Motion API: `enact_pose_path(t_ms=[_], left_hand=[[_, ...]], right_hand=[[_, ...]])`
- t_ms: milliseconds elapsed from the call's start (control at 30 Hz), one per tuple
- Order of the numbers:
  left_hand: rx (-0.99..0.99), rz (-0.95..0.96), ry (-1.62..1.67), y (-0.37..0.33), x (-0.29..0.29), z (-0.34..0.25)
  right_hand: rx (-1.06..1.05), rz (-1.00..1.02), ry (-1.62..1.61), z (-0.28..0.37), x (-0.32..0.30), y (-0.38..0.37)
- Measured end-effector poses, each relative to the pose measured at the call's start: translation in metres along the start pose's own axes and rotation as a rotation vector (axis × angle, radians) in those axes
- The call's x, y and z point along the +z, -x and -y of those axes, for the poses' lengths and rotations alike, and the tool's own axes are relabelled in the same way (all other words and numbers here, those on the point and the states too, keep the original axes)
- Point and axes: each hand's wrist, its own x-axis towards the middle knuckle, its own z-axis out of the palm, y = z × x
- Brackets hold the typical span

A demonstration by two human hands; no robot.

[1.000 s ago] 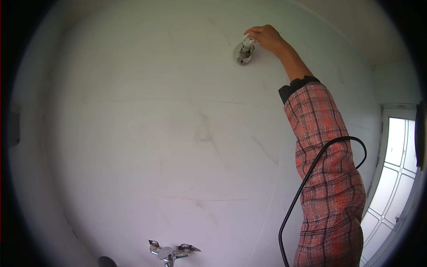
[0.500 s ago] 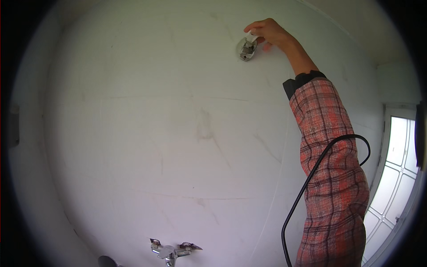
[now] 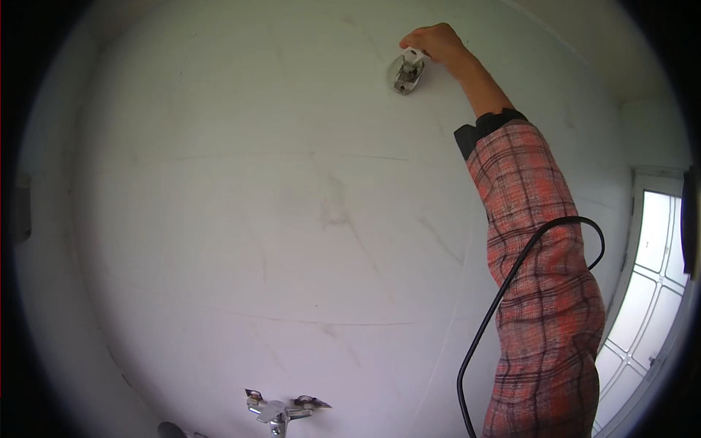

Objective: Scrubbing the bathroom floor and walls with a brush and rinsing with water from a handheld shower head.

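Note:
High on the pale wall, a wall-mounted holder (image 3: 404, 82) shows a chrome, oval body with a hollow, grimy middle; it looks like a shower-head bracket. My right hand (image 3: 436, 44) reaches up to its top edge with the fingers bent and closed. A small white piece (image 3: 414, 54) with a dark spot sits between those fingers and the holder's upper end. Its exact kind is too small to make out. A red and black plaid sleeve covers my right arm, with a dark cuff pushed back from the wrist. My left hand is out of sight.
A chrome mixer tap (image 3: 276, 415) juts from the wall low down. The marbled wall (image 3: 292, 241) spans the middle. A black cable (image 3: 488, 321) loops across my right sleeve. A glazed door (image 3: 642, 292) stands at the far right.
My right hand and forearm have shifted slightly up and left. The white piece has turned against the holder's top, and its dark spot now shows. The lower fingers are tucked in more.

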Motion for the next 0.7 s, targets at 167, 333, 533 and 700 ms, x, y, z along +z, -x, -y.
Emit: enact_pose_path(t_ms=[167,333,533,700], left_hand=[[0.17,0.053,-0.016,0.003,-0.032,0.032],[0.138,0.079,-0.05,0.003,-0.032,0.008],[-0.289,0.075,0.206,-0.008,-0.045,-0.02],[0.178,0.263,0.22,-0.046,-0.06,0.053]], right_hand=[[-0.023,-0.171,0.169,-0.006,0.002,0.004],[0.085,-0.133,-0.259,0.004,0.001,0.014],[0.177,-0.327,-0.273,0.0,0.005,0.023],[0.216,-0.39,-0.234,-0.003,0.004,0.014]])
